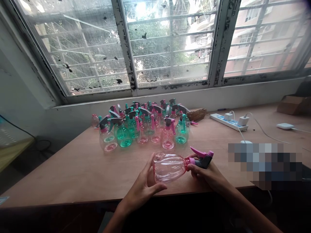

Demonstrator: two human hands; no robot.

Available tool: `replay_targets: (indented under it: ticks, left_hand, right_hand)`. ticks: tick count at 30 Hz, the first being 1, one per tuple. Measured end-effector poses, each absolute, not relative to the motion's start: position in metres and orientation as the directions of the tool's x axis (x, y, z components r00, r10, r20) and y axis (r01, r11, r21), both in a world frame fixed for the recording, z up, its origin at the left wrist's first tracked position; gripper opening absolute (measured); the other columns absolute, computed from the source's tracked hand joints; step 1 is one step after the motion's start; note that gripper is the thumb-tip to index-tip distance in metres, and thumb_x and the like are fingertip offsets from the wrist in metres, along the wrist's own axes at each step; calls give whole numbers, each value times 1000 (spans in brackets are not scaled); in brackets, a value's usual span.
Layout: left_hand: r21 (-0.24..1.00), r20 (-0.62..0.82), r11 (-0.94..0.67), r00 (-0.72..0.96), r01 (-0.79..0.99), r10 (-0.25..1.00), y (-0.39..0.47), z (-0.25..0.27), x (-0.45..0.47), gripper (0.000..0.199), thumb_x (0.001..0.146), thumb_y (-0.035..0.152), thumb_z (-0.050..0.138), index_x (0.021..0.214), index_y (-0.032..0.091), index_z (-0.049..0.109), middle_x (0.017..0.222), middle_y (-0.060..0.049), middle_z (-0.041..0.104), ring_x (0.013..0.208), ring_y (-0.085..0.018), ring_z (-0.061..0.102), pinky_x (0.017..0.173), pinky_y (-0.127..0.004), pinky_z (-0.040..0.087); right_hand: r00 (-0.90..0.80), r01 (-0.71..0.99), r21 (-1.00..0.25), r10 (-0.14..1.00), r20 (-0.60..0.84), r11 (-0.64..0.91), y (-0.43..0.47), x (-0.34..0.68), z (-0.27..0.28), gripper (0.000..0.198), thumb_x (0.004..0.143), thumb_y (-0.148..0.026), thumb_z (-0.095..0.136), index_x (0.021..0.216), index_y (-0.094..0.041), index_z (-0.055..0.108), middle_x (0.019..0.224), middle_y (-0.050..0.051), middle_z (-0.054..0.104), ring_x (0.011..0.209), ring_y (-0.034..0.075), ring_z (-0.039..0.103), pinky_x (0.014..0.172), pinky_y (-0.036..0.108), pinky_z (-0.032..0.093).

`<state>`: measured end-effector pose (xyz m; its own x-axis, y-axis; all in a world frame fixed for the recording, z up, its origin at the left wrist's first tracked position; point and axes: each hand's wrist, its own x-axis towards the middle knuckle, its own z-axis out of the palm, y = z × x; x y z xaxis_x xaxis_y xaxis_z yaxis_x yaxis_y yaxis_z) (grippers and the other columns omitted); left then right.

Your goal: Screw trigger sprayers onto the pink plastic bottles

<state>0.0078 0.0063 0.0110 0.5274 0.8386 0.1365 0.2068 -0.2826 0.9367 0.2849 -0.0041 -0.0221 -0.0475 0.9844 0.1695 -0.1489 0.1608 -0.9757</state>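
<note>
A clear pink spray bottle (169, 167) lies sideways between my hands, above the near edge of the table. Its black and pink spray head (203, 159) points right. My left hand (143, 187) cups the bottle's base, thumb along the lower side and the other fingers partly hidden behind it. At the neck, my right hand (204, 171) is closed around the pink collar, just below the spray head. Beyond them, several upright pink and green spray bottles stand in a group, with a pink one (168, 137) and a green one (181, 131) at the front.
A white power strip (228, 122) with plugged-in chargers and cables lies at the right. Behind the bottles is a crumpled brown piece (196, 114). A cardboard box (291, 104) sits far right, near a white adapter (285, 126). The window (170, 45) rises behind the wooden table (80, 174).
</note>
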Motion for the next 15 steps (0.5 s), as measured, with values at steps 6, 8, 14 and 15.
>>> replay_targets:
  ticks: [6,8,14,15]
  left_hand:
    - [952,181,-287,562,105,807,6,4,9,102,90,29,73,161,42,1,168,-5,27,153,-31,31,124,-49,31]
    - [942,196,-311,544,126,816,5,4,10,106,87,27,76,161,41,1,170,-5,21,155,-31,24,126,-50,25]
    - [949,188,-293,533,119,825,1,11,14,104,85,26,78,162,36,8,170,-9,18,153,-33,28,125,-49,29]
    - [948,191,-296,538,116,821,2,9,14,102,85,27,77,162,37,10,171,-8,18,153,-34,30,124,-49,30]
  right_hand:
    - [-32,-139,-978,987,158,152,-6,285,-20,45,78,-53,83,98,-19,60,68,1,68,45,13,55,43,24,39]
    - [-36,-145,-977,986,161,155,-6,284,-19,44,79,-51,83,98,-19,60,72,2,69,46,13,55,44,24,40]
    - [-50,-145,-980,988,148,139,-6,284,-20,47,79,-49,84,106,-18,60,64,-1,65,47,13,55,45,24,40]
    - [-48,-141,-980,987,151,143,-7,284,-20,47,79,-48,84,106,-18,60,63,-1,65,47,13,55,45,23,39]
